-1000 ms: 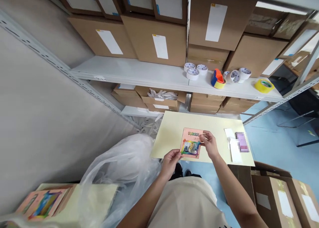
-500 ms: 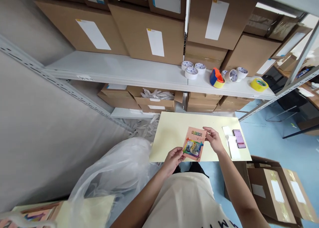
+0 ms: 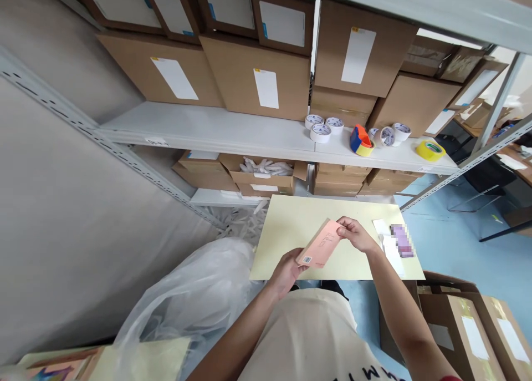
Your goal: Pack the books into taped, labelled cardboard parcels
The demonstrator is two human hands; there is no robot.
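A pink book (image 3: pixel 321 244) is held above the pale yellow table (image 3: pixel 286 220), tilted, with its plain side and a small barcode label facing me. My left hand (image 3: pixel 290 267) grips its lower left corner, the fingers partly hidden beneath it. At the upper right corner, my right hand (image 3: pixel 354 234) pinches the book with the thumb on top. White paper slips (image 3: pixel 393 253) and a purple, blurred-out item (image 3: pixel 402 240) lie on the table to the right of my right hand.
Ahead stands a grey shelf (image 3: pixel 249 128) with cardboard boxes (image 3: pixel 266 76), white tape rolls (image 3: pixel 320 132), a tape dispenser (image 3: pixel 361 141) and yellow tape (image 3: pixel 430 150). A clear plastic bag (image 3: pixel 199 281) bulges at left. Open cartons (image 3: pixel 461 325) sit at lower right; more books (image 3: pixel 62 367) lie lower left.
The book has been turned over: its colourful picture cover faced me before, and now the plain pink side does. Both hands still hold it. The view has tipped slightly upward.
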